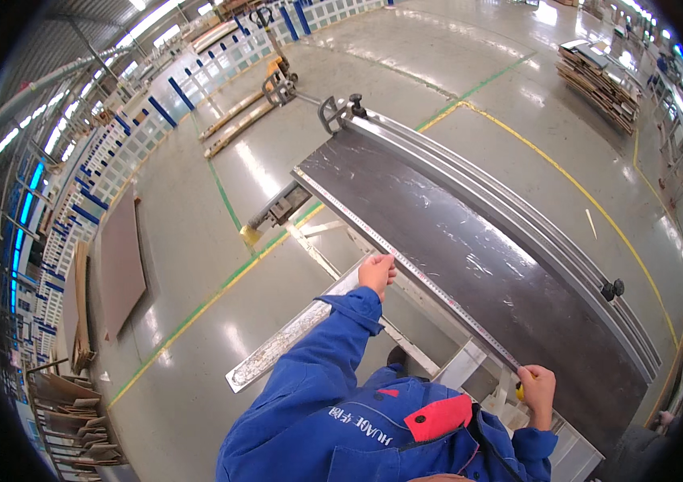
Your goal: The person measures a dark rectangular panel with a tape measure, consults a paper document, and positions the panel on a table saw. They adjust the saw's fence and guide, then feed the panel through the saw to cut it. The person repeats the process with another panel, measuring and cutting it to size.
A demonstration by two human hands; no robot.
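A long dark panel (430, 217) lies slantwise on a metal-framed table in front of me. Along its near edge runs the pale blade of a tape measure (446, 300), drawn out from the panel's far left corner to my right hand. My right hand (538, 389) is closed around the tape's yellow case (520, 392), mostly hidden by the fingers. My left hand (375, 274) is closed, its curled fingers right at the blade partway along. Whether they pinch the blade I cannot tell.
Silver guide rails (510, 213) with black knobs flank the panel's far side. A white-spattered beam (293, 328) juts out left of the table. A pallet jack (277, 80) stands beyond. Stacked boards (599, 84) lie far right; a brown sheet (123, 265) leans at left.
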